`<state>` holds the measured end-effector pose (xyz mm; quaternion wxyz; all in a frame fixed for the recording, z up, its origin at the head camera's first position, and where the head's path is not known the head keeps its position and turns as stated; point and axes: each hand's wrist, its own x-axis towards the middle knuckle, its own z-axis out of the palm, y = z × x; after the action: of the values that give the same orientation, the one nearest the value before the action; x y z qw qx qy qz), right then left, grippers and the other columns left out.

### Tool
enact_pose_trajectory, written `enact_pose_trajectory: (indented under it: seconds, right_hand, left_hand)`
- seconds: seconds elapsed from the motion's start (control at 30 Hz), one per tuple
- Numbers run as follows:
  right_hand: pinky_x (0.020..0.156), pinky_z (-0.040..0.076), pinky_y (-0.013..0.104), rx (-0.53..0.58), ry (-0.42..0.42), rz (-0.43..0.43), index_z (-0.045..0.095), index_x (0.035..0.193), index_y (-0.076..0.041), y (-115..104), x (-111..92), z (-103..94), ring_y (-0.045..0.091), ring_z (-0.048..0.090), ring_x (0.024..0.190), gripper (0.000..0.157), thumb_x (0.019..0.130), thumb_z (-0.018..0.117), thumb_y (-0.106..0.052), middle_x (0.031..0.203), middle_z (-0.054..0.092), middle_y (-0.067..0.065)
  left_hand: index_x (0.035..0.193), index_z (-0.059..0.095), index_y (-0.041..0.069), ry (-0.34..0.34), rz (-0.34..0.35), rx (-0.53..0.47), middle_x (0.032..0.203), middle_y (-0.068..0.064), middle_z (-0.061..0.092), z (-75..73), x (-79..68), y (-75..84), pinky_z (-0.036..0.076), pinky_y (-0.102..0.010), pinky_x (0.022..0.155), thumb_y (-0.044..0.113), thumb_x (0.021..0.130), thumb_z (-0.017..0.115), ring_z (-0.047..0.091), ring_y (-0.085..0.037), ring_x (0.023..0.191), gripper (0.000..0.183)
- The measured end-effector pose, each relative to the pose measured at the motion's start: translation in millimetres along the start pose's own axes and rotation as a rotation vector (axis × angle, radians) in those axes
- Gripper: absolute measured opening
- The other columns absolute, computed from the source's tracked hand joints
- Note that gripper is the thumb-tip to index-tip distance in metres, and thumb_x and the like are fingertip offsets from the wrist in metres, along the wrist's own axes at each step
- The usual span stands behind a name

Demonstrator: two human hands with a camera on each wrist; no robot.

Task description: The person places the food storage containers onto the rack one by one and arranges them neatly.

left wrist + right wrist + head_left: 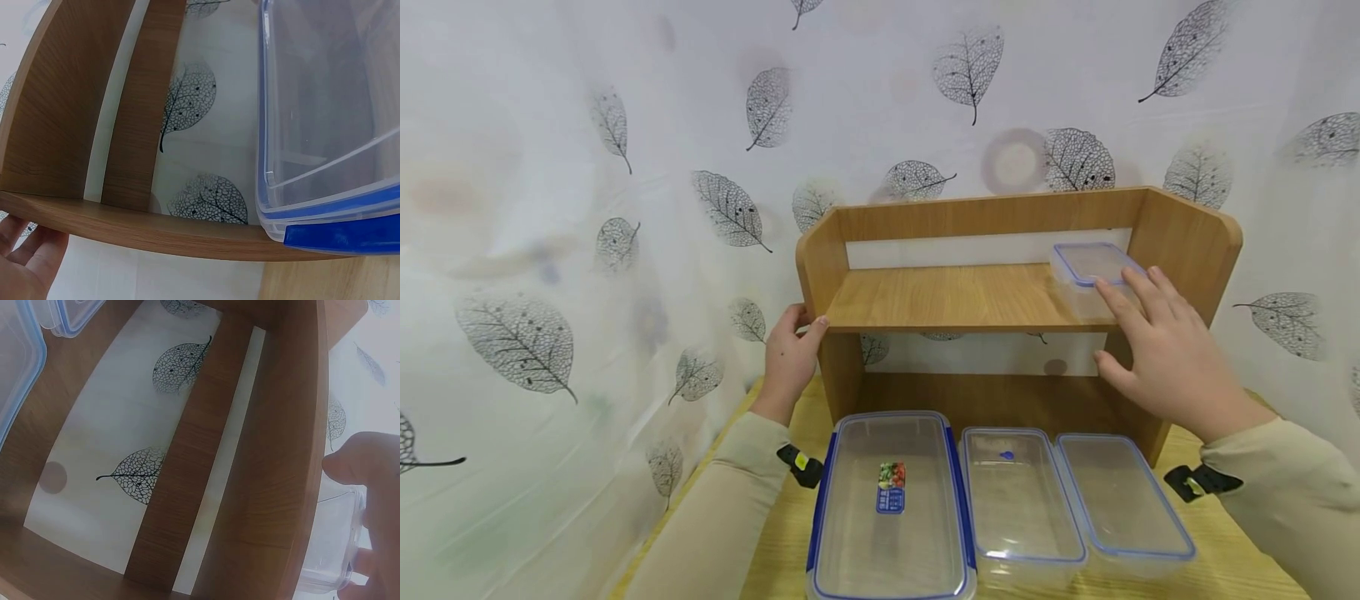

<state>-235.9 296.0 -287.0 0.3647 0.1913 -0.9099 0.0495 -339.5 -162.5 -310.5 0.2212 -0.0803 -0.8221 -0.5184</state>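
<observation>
A two-tier wooden desk shelf (940,300) stands against the curtain. My left hand (792,358) holds its left side panel, with the thumb at the front edge beside the upper board; in the left wrist view the fingers (47,259) lie against the outer side. At the right end of the upper board sits a small clear food container (1086,258) with a blue-rimmed lid. My right hand (1172,367) is at its front right corner, fingers spread and nearly straight, fingertips right at the lid. Part of that container is hidden behind the hand.
On the table before the shelf stand a large container (887,533) with dark blue side clips, a middle container (1022,500) and a right container (1123,492), side by side. Their far ends reach close to the lower tier. A leaf-patterned curtain (662,208) hangs behind and left.
</observation>
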Motion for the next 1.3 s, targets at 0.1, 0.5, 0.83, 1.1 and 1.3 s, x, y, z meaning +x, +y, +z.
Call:
enact_pose_trajectory:
  seconds: [0.1,0.5,0.83,1.1,1.3]
  right_hand:
    - [0.114,0.02,0.071,-0.002,-0.009,0.003,0.03,0.159,-0.009,0.4,0.7,0.5,0.049,0.013,0.149,0.092,0.08,0.075,-0.026,0.157,0.027,0.03]
    - [0.121,0.012,0.06,0.005,-0.006,-0.018,0.029,0.159,-0.007,6.0,4.7,3.4,0.049,0.013,0.149,0.093,0.08,0.075,-0.025,0.157,0.027,0.032]
    - [0.121,0.012,0.059,0.0,-0.018,-0.02,0.026,0.16,-0.01,8.2,5.3,3.7,0.048,0.012,0.15,0.094,0.081,0.075,-0.024,0.158,0.025,0.031]
    - [0.116,0.017,0.068,0.027,-0.025,0.001,0.028,0.161,-0.013,9.7,5.0,4.0,0.046,0.009,0.151,0.092,0.082,0.074,-0.024,0.163,0.02,0.026]
    - [0.118,0.014,0.065,0.038,0.001,-0.011,0.033,0.159,-0.011,7.8,0.1,1.7,0.046,0.01,0.151,0.088,0.082,0.073,-0.025,0.163,0.019,0.026]
  left_hand:
    - [0.135,0.059,0.013,0.002,-0.002,0.0,0.131,-0.01,0.062,0.0,0.0,-0.1,0.048,-0.047,0.104,0.036,0.103,0.058,0.057,-0.028,0.122,0.039]
    - [0.134,0.059,0.013,0.01,-0.007,0.0,0.131,-0.011,0.062,0.7,0.2,0.6,0.048,-0.045,0.104,0.035,0.102,0.058,0.057,-0.027,0.122,0.038]
    - [0.135,0.059,0.013,0.007,0.001,-0.007,0.131,-0.011,0.061,1.0,-0.6,-0.5,0.048,-0.047,0.103,0.036,0.103,0.058,0.056,-0.03,0.123,0.04]
    - [0.136,0.058,0.015,0.007,-0.016,0.005,0.132,-0.01,0.06,0.6,0.7,0.1,0.051,-0.048,0.1,0.04,0.103,0.057,0.057,-0.03,0.121,0.041]
    - [0.135,0.059,0.015,0.001,-0.012,0.005,0.132,-0.011,0.06,0.1,-0.8,0.3,0.05,-0.048,0.1,0.039,0.103,0.057,0.057,-0.031,0.121,0.04]
